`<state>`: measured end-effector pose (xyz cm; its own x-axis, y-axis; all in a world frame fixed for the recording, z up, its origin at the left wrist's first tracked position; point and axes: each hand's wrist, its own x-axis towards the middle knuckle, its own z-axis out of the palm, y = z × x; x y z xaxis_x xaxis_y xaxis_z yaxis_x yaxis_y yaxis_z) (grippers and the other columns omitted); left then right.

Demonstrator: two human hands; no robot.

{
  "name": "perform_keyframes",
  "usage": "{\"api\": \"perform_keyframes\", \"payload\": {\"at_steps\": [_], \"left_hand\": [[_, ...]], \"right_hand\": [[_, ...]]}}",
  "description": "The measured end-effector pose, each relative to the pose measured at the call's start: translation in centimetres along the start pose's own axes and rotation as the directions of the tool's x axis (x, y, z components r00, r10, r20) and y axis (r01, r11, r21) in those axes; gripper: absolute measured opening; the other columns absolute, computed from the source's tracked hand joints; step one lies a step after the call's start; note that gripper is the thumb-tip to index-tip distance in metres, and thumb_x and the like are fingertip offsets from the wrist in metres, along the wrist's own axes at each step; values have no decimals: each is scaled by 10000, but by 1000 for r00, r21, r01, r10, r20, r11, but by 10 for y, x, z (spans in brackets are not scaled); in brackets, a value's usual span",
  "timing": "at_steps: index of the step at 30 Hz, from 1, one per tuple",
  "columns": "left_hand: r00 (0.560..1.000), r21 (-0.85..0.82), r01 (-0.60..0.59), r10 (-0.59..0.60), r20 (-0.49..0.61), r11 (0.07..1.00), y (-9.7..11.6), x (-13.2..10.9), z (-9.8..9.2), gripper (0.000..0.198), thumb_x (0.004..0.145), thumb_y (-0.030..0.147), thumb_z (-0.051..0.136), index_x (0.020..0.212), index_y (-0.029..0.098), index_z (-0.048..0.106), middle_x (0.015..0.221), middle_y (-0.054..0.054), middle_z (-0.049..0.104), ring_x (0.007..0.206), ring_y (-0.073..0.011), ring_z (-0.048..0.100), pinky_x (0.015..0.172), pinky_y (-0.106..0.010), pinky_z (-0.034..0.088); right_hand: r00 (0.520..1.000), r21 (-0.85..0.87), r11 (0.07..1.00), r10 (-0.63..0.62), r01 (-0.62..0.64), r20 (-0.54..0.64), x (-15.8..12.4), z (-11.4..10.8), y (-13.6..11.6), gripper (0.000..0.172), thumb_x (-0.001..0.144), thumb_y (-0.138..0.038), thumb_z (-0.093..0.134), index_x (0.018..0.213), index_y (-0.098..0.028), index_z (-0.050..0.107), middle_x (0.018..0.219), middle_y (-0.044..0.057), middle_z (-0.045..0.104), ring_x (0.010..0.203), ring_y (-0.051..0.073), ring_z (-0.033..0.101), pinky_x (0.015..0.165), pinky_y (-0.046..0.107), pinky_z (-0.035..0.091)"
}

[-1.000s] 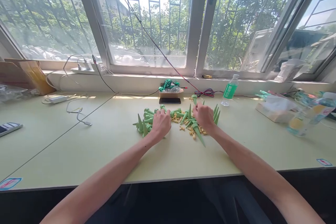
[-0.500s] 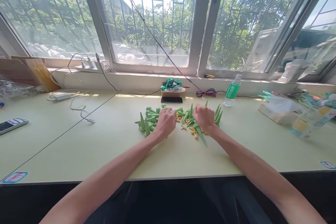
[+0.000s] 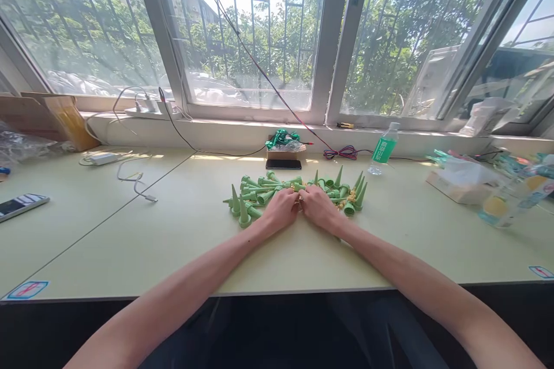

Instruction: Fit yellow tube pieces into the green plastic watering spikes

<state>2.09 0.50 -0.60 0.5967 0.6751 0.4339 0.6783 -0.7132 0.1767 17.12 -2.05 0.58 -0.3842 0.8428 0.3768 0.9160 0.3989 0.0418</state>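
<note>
My left hand (image 3: 282, 207) and my right hand (image 3: 319, 207) meet at the near edge of a pile, fingers curled in and fingertips touching or nearly so. What they pinch is hidden behind the fingers. Green plastic cone-shaped spikes (image 3: 244, 214) with ribbed collars spread on both sides, several standing point up and others lying flat. A fallen green spike (image 3: 350, 209) lies to the right of my right hand, its round end towards me. Small yellow plastic pieces (image 3: 340, 206) are scattered among the spikes, partly covered by my hands.
Behind the pile lie a black phone (image 3: 283, 165) and a small box (image 3: 285, 153) with green ties. A bottle (image 3: 384, 150) with a green label stands at the back right, near a tissue box (image 3: 459, 181). Cables (image 3: 137, 181) and another phone (image 3: 22, 206) are at left.
My right hand has come left and down, off the right-hand spikes, to meet my left hand. My left hand has shifted slightly right and nearer. A long spike near my right hand has moved.
</note>
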Motion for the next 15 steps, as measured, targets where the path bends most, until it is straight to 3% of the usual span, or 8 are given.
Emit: {"api": "perform_keyframes", "payload": {"at_steps": [6, 15], "left_hand": [[997, -33, 54, -55, -46, 998, 3, 0, -1, 248, 773, 29, 394, 773, 148, 611, 841, -92, 615, 776, -181, 573, 708, -280, 448], [987, -154, 88, -107, -120, 984, 1, -1, 3, 233, 781, 46, 394, 732, 162, 591, 798, -77, 620, 757, -181, 575, 692, -283, 448]], "right_hand": [[1000, 65, 998, 9, -11, 19, -1, 5, -1, 207, 937, -202, 432, 949, -121, 622, 936, 115, 606, 912, 207, 520, 838, 295, 389], [999, 102, 995, 14, -18, 39, -1, 12, 1, 242, 954, -231, 399, 980, -127, 615, 908, 116, 592, 864, 203, 531, 796, 292, 399]]}}
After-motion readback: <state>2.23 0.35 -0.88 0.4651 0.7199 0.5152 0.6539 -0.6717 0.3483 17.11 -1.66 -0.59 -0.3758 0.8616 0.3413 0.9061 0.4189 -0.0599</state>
